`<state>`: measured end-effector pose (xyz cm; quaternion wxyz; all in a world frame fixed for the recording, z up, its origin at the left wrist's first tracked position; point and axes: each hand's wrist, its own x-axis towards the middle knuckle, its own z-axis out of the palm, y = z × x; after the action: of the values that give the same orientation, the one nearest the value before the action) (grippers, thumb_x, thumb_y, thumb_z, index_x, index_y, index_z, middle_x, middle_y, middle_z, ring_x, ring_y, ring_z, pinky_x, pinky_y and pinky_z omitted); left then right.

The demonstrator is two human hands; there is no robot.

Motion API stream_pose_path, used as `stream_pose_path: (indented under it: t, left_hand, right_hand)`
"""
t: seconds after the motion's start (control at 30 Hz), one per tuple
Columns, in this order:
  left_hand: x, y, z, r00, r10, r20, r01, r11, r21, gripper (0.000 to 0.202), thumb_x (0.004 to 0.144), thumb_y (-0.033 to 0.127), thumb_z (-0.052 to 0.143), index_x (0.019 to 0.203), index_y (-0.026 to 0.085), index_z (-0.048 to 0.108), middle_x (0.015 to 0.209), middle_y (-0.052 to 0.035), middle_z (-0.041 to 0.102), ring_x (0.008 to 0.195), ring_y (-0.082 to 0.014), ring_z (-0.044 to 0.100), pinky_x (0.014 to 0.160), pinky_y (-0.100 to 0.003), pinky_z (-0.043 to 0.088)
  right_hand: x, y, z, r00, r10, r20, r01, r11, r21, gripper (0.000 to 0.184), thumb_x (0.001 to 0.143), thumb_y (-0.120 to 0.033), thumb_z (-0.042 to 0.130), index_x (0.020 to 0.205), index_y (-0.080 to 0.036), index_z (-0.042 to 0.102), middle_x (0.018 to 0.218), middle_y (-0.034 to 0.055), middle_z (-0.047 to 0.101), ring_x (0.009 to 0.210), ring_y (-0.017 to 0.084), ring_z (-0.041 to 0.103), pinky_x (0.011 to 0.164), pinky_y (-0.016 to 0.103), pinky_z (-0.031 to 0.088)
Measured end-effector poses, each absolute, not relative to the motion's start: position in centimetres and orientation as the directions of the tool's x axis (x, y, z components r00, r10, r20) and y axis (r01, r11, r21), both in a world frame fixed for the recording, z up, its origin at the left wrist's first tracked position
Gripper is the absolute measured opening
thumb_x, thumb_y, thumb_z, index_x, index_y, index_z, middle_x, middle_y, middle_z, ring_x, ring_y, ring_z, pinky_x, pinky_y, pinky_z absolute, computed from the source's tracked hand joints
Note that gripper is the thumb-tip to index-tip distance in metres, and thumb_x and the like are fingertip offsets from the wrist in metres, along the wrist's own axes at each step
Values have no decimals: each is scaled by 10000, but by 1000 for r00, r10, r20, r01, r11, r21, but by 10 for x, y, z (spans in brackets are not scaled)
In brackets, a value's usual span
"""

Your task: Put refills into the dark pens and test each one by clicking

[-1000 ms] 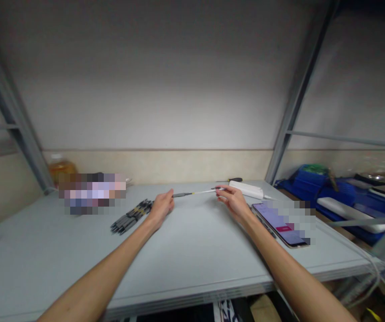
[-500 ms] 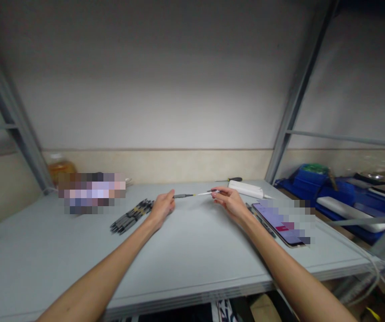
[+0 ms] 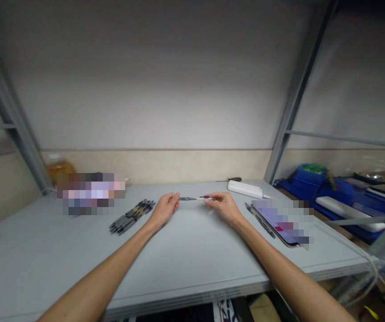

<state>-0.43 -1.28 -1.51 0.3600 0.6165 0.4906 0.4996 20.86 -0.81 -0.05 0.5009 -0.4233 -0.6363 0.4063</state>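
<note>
Two bare hands are shown in the head view, both raised slightly over the grey table [image 3: 192,255]. By the left hand [image 3: 165,208], a grey pen body [image 3: 188,198] is held by one end, pinched between thumb and curled fingers, and pointed toward the right. By the right hand [image 3: 224,208], a dark, shiny pen piece [image 3: 208,197] is pinched between thumb and fingertips. Between the two, a slim pale shaft [image 3: 199,198] is seen, roughly in line with the pen body; whether its end is inside the pen body or only touching it cannot be told.

To the left of the left hand, a bundle of similar pens [image 3: 132,217] is laid slantwise. Beyond the right forearm, a single pen [image 3: 260,220] is set just beside a phone [image 3: 276,228], and farther back a white bar [image 3: 245,189] is placed near a screwdriver [image 3: 234,180].

The step in hand is judged to be the lining up of slim pen parts end to end. For the next move, a steady left pinch and a straight, light guiding by the right fingertips would be called for, as the shaft could be bent if tilted.
</note>
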Motion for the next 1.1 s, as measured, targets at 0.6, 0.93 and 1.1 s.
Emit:
stream_pose_path:
  t: [0.6,0.93,1.1]
  left_hand:
    - [-9,-11,-14,-27,960,278,-36,-278,960,284,622,397,674,671,142,557,601,6,582,513,-72,464,532,-203,357]
    - [-8,-12,-14,8,967,254,-27,-254,967,304,605,399,692,688,138,562,591,-3,605,512,-76,487,544,-209,368]
    - [-8,-9,-15,-19,969,246,-63,-246,967,315,577,400,704,676,137,563,584,1,603,495,-70,478,529,-207,360]
  right_hand:
    - [211,-7,2,-202,925,321,120,348,-930,388,617,-420,676,909,-169,626,608,-8,574,522,118,491,459,231,391]
    - [209,-6,-3,-257,946,198,271,267,-925,535,796,-578,398,537,-137,555,398,-8,476,355,73,388,390,209,301]
    - [211,-4,-1,-230,933,276,193,321,-927,406,720,-513,558,882,-144,610,581,3,578,468,104,490,389,202,362]
